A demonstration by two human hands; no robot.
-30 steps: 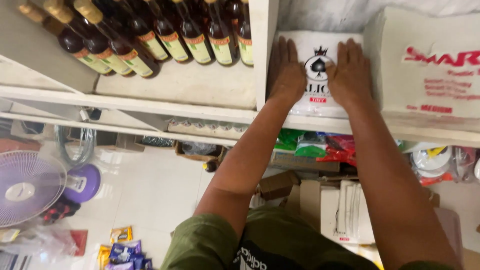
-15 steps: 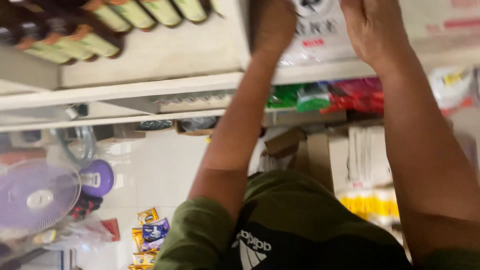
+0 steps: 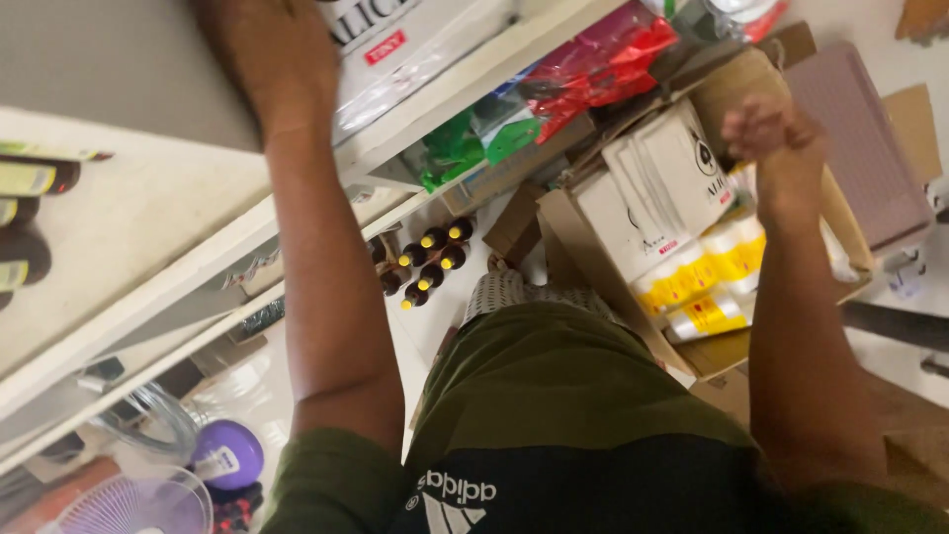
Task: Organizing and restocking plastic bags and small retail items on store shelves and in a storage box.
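Note:
My left hand [image 3: 272, 59] lies against a white plastic-wrapped pack [image 3: 415, 44] on the upper white shelf [image 3: 148, 227]; its fingers are cut off by the top edge. My right hand [image 3: 766, 129] hangs lower at the right, fingers curled, with nothing seen in it. It hovers just above an open cardboard box [image 3: 593, 267] on the floor. That box holds upright white packs [image 3: 672, 178] and yellow-labelled rolls [image 3: 702, 277].
Dark bottles [image 3: 30, 178] lie on the shelf at far left; more bottles with yellow caps [image 3: 425, 262] stand on the floor. Red packets [image 3: 593, 59] and green packets [image 3: 474, 138] fill a lower shelf. A purple fan [image 3: 148, 504] and a mauve board [image 3: 860, 138] are nearby.
My right hand has left the white pack and dropped down to the cardboard box. My head has tilted down and turned, so the shelf now runs slanted.

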